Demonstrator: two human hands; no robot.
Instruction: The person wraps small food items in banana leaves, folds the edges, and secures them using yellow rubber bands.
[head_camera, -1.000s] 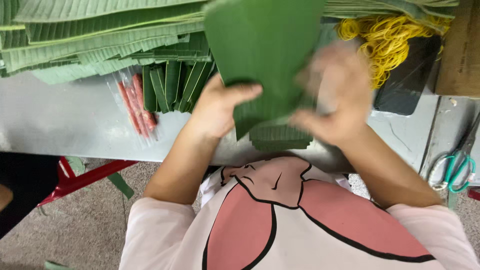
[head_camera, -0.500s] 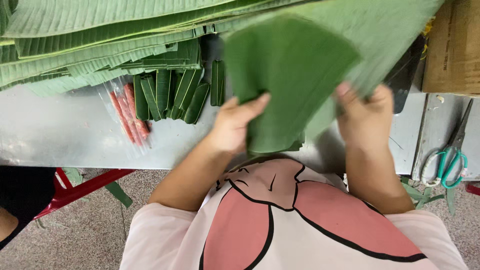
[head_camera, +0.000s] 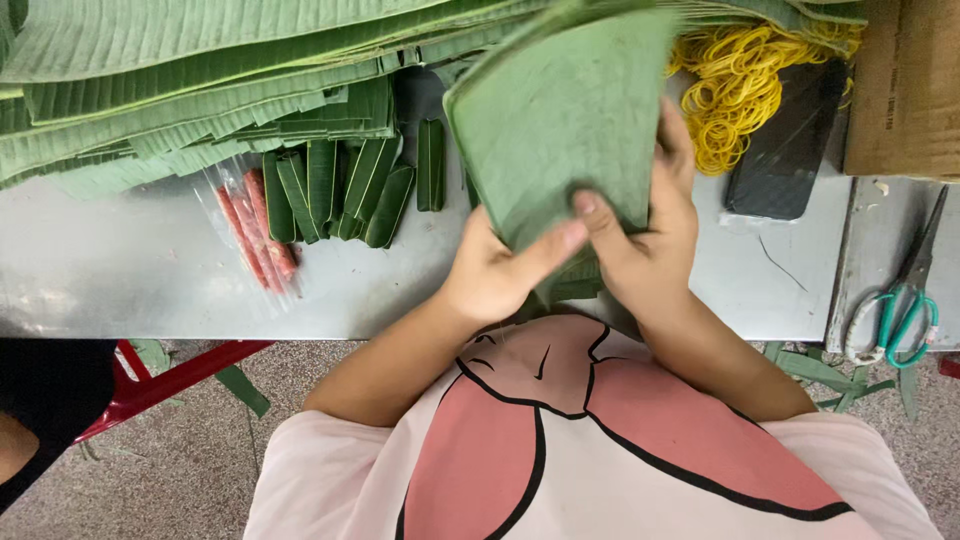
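Clearly, the banana-leaf sheet (head_camera: 560, 110) you are holding is light, thin and limp — it looks as if it would bend easily along its ribs and tear if pulled across them, so it is best gripped near the lower edge with flat fingers rather than pinched hard at one corner. Your left hand (head_camera: 495, 272) is closed on that lower edge, thumb laid across the face of the leaf and the other fingers hidden behind it. Your right hand (head_camera: 645, 235) is closed on it too, thumb meeting the left thumb at the bottom of the sheet, fingers wrapped up its right side. The sheet rises up and away from both hands, held above the metal worktop (head_camera: 150, 270) rather than lying on it.

Beyond your left hand lie small rolled leaf parcels (head_camera: 340, 180), and further left red sausage sticks in clear wrap (head_camera: 255, 235). Beyond your right hand sits a heap of yellow rubber bands (head_camera: 745, 90) — a dark phone (head_camera: 785, 140) beside it. Green-handled scissors (head_camera: 900, 310) lie well off to the right.
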